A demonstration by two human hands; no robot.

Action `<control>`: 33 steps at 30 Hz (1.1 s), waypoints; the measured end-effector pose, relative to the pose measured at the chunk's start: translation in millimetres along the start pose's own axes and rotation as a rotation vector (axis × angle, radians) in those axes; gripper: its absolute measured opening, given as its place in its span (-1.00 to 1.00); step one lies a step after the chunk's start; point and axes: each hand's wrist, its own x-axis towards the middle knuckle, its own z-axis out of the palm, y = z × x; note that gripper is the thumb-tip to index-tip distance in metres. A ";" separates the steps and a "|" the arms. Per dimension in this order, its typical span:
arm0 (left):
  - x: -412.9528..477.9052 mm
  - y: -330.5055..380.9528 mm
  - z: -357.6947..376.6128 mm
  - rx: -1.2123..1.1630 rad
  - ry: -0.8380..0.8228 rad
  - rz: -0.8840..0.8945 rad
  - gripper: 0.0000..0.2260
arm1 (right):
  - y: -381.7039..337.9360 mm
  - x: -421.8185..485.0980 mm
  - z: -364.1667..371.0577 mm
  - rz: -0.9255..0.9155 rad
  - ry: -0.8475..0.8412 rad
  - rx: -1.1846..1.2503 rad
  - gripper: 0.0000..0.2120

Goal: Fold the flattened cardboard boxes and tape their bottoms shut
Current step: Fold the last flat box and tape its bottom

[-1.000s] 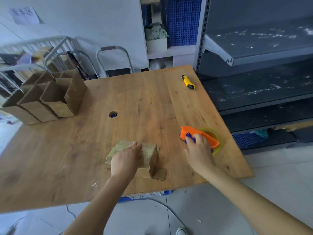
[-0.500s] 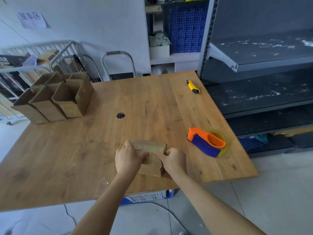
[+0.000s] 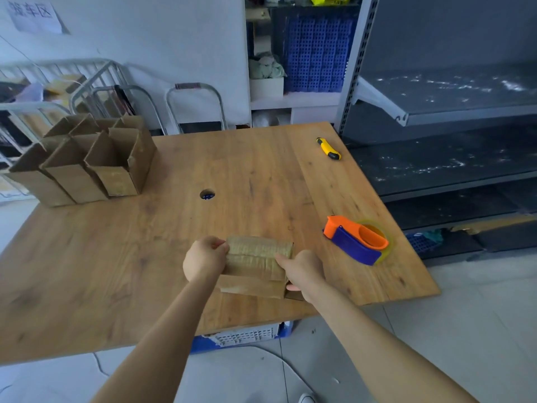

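You have the cardboard box (image 3: 255,263) near the front edge of the worktop (image 3: 130,271), its taped bottom facing up and its long axis running from 9 to 3 o'clock. Your left hand (image 3: 205,261) grips the 9 o'clock end with the fingers curled round it. Your right hand (image 3: 305,271) holds the 3 o'clock end, thumb on the taped face, though the rest of its fingers are mostly hidden behind the box. Each hand sits square on one end, so a turn about the long axis looks easy.

The tape dispenser (image 3: 359,242) lies apart at about 2 o'clock from the box, nearer your right hand. The finished boxes (image 3: 87,161) stand well away at 10 o'clock, on your left hand's side. If the seam is done, the carry probably goes that way.
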 end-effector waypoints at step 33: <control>-56.8 -50.5 -19.1 -0.579 -0.159 -0.057 -0.77 | 7.4 -17.7 -18.4 -0.357 -0.118 -0.106 -0.76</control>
